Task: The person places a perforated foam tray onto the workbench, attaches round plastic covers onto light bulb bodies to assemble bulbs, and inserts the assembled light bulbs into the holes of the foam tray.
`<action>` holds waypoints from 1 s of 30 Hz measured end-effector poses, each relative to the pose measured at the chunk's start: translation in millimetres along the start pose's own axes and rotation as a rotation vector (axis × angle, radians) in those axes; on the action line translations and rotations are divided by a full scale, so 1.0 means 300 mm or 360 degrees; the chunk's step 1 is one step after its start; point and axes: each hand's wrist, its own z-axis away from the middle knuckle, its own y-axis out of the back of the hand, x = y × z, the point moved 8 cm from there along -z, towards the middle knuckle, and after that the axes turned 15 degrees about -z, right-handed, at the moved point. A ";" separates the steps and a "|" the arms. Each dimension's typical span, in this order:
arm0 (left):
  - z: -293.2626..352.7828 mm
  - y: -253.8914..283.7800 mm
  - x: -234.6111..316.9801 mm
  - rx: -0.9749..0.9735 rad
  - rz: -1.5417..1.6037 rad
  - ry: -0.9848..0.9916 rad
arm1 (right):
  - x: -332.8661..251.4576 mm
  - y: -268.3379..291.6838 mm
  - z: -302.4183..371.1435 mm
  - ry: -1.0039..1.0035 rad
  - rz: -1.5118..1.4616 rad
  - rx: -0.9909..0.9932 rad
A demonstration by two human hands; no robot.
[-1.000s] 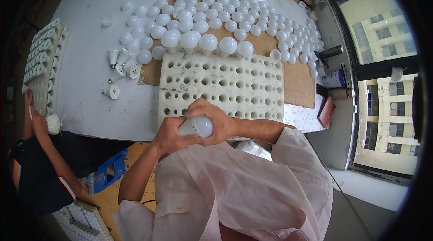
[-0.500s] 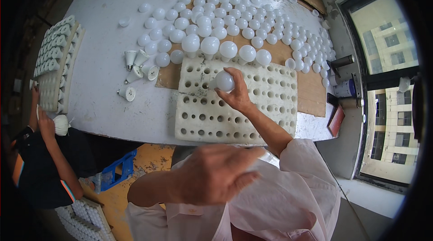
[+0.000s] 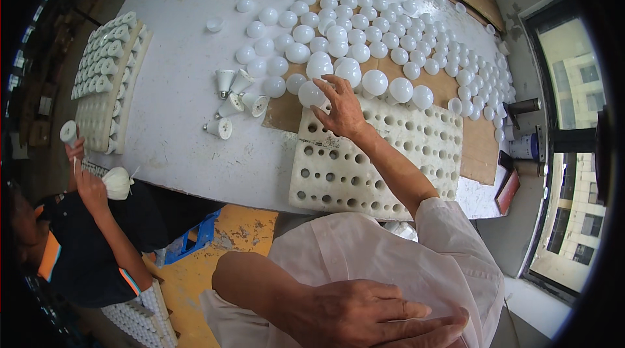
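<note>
My right hand (image 3: 338,106) has its thumb and fingertips around the right side of a round white light bulb (image 3: 311,95). That bulb is at the far left corner of a pale foam block (image 3: 319,164) full of holes. Along the block's far edge stands a row of similar bulbs (image 3: 375,82), their round tops up. Low in front of my shirt, my left hand (image 3: 384,315) is held with fingers stretched out, holding nothing.
Many white domes (image 3: 390,40) spread over cardboard (image 3: 478,159) on the white table (image 3: 169,133). Several bulb bases (image 3: 230,105) lie left of the block. Foam trays (image 3: 97,117) of white parts stand farther left. A co-worker (image 3: 84,250) there holds a white part.
My right hand has carried the bulb to the block's far left corner. My left hand has dropped lower and to the right. The co-worker has raised a white part; the whole view has shifted.
</note>
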 end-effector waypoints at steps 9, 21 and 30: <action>0.205 0.383 -0.185 0.0277 -0.0999 0.0077 | 0.065 -0.020 -0.390 -0.0180 -0.0281 -0.0385; 1.221 0.785 -1.039 -0.0659 -0.2025 0.2174 | 0.223 -0.749 -0.387 -0.0093 0.0945 -0.1880; 1.265 0.806 -1.058 -0.0533 -0.1860 0.2114 | 0.016 -0.373 -0.525 -0.0430 0.0040 -0.1309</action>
